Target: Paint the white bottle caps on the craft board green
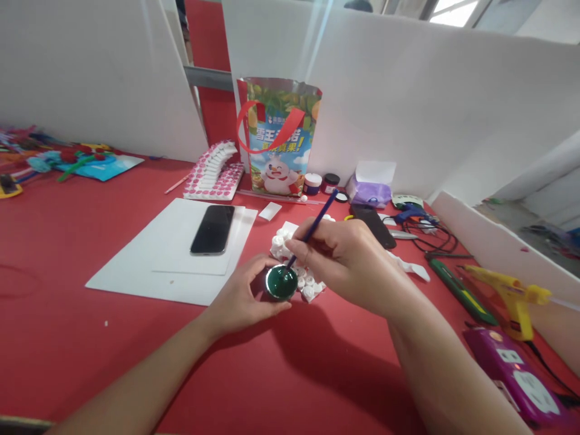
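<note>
My left hand [244,296] is wrapped round a small round jar of dark green paint [281,283], tilted a little so its open top shows. A thin dark blue brush [319,219] is pinched between the thumb and fingers of my right hand [338,251], its lower end inside the jar. Just behind the jar, partly covered by my hands, lie several small white rose-like pieces [278,243]. To the left a black phone [212,229] rests on white sheets [136,257].
A colourful bag [281,139] stands at the back beside paint jars [312,183] and purple tissues [371,192]. On the right are a green cutter [462,292], a yellow glue gun [514,293], a purple box [519,377] and cables. Craft stems [81,157] lie far left.
</note>
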{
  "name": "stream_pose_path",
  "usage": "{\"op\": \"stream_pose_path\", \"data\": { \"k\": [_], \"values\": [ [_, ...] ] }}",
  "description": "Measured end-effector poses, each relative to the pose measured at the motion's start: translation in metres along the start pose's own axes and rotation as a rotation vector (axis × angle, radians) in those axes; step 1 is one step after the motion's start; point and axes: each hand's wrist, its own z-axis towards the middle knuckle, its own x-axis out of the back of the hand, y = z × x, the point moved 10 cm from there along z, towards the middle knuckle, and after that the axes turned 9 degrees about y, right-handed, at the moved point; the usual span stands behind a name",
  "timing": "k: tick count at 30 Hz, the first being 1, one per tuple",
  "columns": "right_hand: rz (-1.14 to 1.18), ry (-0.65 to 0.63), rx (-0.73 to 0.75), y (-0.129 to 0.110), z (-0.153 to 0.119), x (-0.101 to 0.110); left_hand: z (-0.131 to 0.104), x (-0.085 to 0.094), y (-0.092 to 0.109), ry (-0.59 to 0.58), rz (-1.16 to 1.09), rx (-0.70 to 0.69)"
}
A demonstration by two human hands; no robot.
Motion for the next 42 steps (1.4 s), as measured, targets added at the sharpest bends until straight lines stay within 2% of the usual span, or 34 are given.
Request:
{"op": "stream_pose_path", "data": {
  "k": [5,15,21,26,29,32,37,42],
  "values": [
    [0.032,-0.061,-0.037,0.001,-0.001,-0.006,0.000,-0.002,0.001,-0.015,-0.009,-0.001],
    [0.084,0.046,-0.011,0.004,0.000,0.009,0.000,-0.001,-0.001,-0.009,-0.010,-0.013],
    [-0.071,0.046,0.077,-0.006,0.000,0.009,0.000,0.000,0.000,-0.007,0.000,0.014],
    [-0.052,-0.063,0.020,-0.003,-0.002,-0.002,0.001,-0.001,0.003,-0.004,-0.014,0.000],
    [0.031,-0.014,-0.003,0.002,-0.001,0.002,0.000,-0.001,0.001,-0.009,-0.007,0.009],
    [0.016,0.044,0.001,0.004,0.001,0.007,0.000,-0.002,0.000,-0.011,-0.017,0.032],
    [0.012,-0.027,0.000,0.002,-0.001,-0.001,0.001,0.000,0.001,0.000,-0.008,0.008],
    [0.087,0.031,-0.068,0.010,0.001,0.005,0.001,-0.001,-0.001,-0.003,0.001,0.007]
  ]
}}
